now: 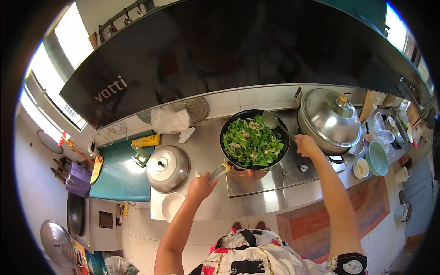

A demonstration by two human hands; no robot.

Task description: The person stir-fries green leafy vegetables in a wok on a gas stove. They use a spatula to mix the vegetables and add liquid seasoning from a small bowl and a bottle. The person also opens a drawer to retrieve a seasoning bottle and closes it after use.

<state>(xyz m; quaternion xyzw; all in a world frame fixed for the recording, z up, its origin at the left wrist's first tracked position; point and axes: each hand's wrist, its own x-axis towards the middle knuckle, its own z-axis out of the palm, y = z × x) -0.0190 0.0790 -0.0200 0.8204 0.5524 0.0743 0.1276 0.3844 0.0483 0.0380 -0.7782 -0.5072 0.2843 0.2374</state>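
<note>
A black wok (288, 151) sits on the left part of the gas stove, full of chopped leafy greens (252, 142) mixed with pale pieces. My left hand (201, 187) grips the wok handle (218, 172), which sticks out toward me and to the left and has a yellow section near the pan. In my right hand (307, 146) is the handle of a cooking spatula (270, 120). Its broad grey head rests at the greens' upper right edge, inside the wok. An orange glow shows under the wok's front side.
Right of the wok stands a large lidded steel pot (326, 117). A domed metal lid (168, 169) and white bowl (173, 207) lie left of my left hand. A green basket (377, 158) and small bowl (361, 168) are at right. A black range hood (233, 51) overhangs the stove.
</note>
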